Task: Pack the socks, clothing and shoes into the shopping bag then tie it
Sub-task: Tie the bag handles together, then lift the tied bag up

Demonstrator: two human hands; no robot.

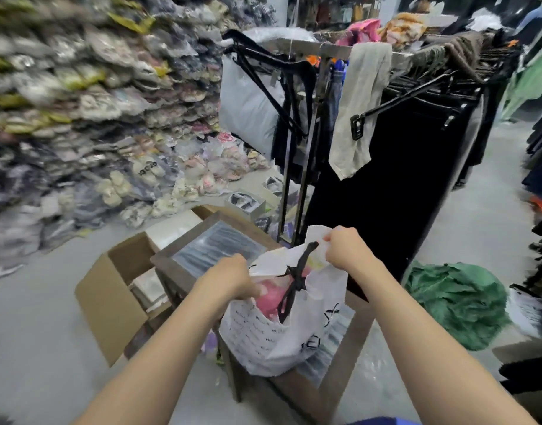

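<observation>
Head view: shopping bag [272,338] sits full on the worktop [352,332], pink clothing [271,297] showing between the grips. Left hand [233,276] and right hand [348,248] each closed on a bag handle. Packing looks done; knot not yet made.

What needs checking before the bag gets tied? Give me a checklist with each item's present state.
1. Both hands on the bag's top: ok, left hand and right hand each grip an edge.
2. Bag seated on the table: ok.
3. Contents inside: ok for the pink item; socks and shoes, cannot tell.
4. Black strap tucked in: not ok, it sticks out of the mouth.
5. Knot made: not ok, mouth open.
</observation>
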